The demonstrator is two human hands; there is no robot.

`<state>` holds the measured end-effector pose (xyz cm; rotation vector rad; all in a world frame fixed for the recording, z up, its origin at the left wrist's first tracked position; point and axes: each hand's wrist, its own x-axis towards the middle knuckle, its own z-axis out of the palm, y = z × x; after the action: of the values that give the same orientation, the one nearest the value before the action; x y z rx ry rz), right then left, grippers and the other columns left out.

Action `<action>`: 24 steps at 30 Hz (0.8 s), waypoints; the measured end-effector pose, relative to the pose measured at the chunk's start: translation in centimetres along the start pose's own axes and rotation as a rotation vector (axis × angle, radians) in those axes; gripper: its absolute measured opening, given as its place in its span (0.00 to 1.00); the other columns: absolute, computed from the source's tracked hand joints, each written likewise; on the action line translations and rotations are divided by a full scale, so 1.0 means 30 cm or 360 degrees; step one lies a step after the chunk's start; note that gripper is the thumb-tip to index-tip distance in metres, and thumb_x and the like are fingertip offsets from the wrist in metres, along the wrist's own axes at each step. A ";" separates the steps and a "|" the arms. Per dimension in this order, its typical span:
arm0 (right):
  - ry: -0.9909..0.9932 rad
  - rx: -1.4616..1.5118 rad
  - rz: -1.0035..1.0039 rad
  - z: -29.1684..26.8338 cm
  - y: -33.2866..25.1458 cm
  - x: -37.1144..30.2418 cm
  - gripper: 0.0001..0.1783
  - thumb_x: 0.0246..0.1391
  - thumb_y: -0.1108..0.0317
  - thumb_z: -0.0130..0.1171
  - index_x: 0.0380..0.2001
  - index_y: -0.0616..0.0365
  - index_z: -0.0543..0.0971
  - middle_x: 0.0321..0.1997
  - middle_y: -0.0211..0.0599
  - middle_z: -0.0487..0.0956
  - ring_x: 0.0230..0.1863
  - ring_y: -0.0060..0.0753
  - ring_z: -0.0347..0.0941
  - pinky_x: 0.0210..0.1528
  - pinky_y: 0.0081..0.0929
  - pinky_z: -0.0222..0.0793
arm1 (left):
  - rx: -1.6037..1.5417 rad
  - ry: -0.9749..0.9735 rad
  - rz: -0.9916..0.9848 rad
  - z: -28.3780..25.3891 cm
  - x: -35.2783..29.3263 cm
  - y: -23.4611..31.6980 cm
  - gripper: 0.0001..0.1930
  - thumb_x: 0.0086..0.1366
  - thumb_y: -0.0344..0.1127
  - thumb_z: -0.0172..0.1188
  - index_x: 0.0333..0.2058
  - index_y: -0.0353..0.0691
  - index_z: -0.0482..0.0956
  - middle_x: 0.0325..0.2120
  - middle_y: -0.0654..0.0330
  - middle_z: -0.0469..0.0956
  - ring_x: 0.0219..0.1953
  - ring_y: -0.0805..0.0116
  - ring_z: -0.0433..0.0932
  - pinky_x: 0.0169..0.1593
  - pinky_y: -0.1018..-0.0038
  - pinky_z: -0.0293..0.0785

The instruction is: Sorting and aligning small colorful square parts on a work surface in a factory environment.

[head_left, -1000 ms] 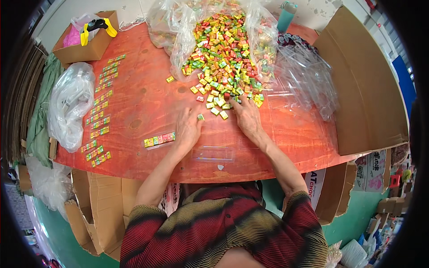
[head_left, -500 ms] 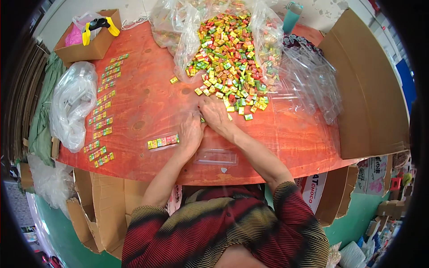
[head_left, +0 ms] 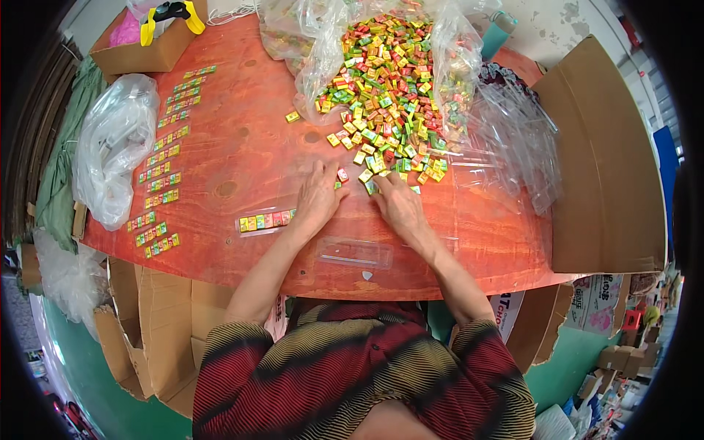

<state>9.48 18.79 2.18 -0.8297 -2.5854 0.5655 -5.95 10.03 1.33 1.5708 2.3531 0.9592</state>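
Observation:
My left hand [head_left: 319,196] is curled low over the red table. Between its index finger and thumb sit a red-and-white small box [head_left: 342,174] and a green one just below it. My right hand [head_left: 402,209] is at the near edge of a heap of small coloured boxes [head_left: 389,81], its fingertips closing around a green-yellow small box [head_left: 372,188]. Left of my left forearm lies a clear plastic tray [head_left: 243,226] holding a row of yellow, green and red boxes. An unfilled clear tray [head_left: 356,253] rests between my forearms.
Short rows of boxes [head_left: 167,156] line the table's left side, beside a bag of clear plastic [head_left: 117,150]. A carton [head_left: 150,51] stands back left. Clear trays [head_left: 513,139] are piled right, before a tall cardboard panel [head_left: 605,161]. A teal bottle [head_left: 499,35] stands behind.
My hands, together before, have separated. The right hand has moved right to the heap's near edge; the left stays near its place, with small boxes now showing at its fingers. The view has shifted slightly.

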 end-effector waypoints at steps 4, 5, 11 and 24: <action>0.0175 -0.0114 -0.0011 0.048 -0.015 0.009 0.12 0.42 0.67 0.60 0.30 0.62 0.72 0.29 0.46 0.70 0.31 0.48 0.72 0.28 0.38 0.69 | -0.0020 -0.0165 0.0067 0.010 0.017 0.005 0.19 0.50 0.30 0.61 0.43 0.35 0.71 0.35 0.48 0.67 0.38 0.48 0.70 0.39 0.60 0.68; 0.0179 -0.0110 -0.0006 0.054 -0.020 0.017 0.12 0.42 0.67 0.60 0.30 0.62 0.72 0.29 0.46 0.70 0.31 0.48 0.72 0.28 0.38 0.69 | -0.0021 -0.0165 0.0091 0.012 0.018 0.006 0.19 0.50 0.29 0.61 0.42 0.35 0.71 0.35 0.48 0.67 0.38 0.48 0.70 0.39 0.60 0.68; 0.0213 -0.0236 0.0037 0.085 -0.020 0.053 0.14 0.41 0.67 0.60 0.34 0.58 0.73 0.31 0.43 0.71 0.32 0.45 0.71 0.29 0.37 0.69 | -0.0151 -0.0326 0.0188 -0.012 -0.014 0.027 0.19 0.49 0.24 0.59 0.43 0.38 0.71 0.35 0.50 0.67 0.39 0.49 0.70 0.41 0.62 0.68; 0.0225 -0.0072 -0.0102 0.061 -0.022 0.034 0.10 0.40 0.70 0.59 0.29 0.59 0.73 0.29 0.43 0.69 0.34 0.46 0.69 0.33 0.38 0.67 | -0.0108 -0.0126 0.0463 -0.032 -0.031 -0.006 0.23 0.45 0.19 0.58 0.44 0.34 0.69 0.36 0.51 0.70 0.43 0.50 0.68 0.47 0.62 0.65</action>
<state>7.55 18.45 1.18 -0.7693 -2.4941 0.4157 -6.12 8.77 1.76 1.9213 2.0547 0.9979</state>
